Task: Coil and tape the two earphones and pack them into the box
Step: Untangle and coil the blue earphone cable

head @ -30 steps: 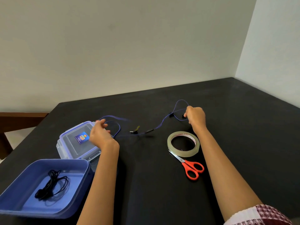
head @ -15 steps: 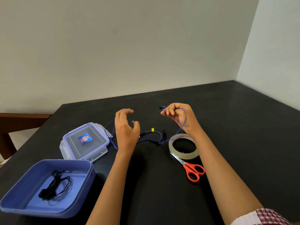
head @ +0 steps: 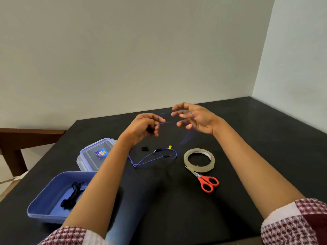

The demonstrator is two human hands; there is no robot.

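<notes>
Your left hand (head: 145, 127) was curled, pinching the cord of the blue earphone (head: 149, 159) between thumb and fingertips. Your right hand (head: 196, 119) was spread wide, and that cord was looped round its fingers rather than gripped. Both were raised above the table (head: 265, 147). The rest of the cord trailed down to lie in a loose bend between the lid (head: 88, 159) and the tape roll (head: 199, 160), with a small yellow tag on it. The black earphone (head: 72, 195) lay bundled inside the box (head: 40, 207) at the near left; whether it was taped could not be told. By that layout you seemed to be coiling the second earphone, with barely a first turn made and most of the cord unwound. The next move would call for feeding slack from the pinch over the spread fingers at even tension, so the thin loop did not slip off. After that come the tape and the scissors (head: 207, 181), which lay touching each other just beside your right forearm. As for writing, the lid carried a blue sticker (head: 101, 153) with a coloured block, its text too small to read. The tape core bore red print that was equally illegible.
</notes>
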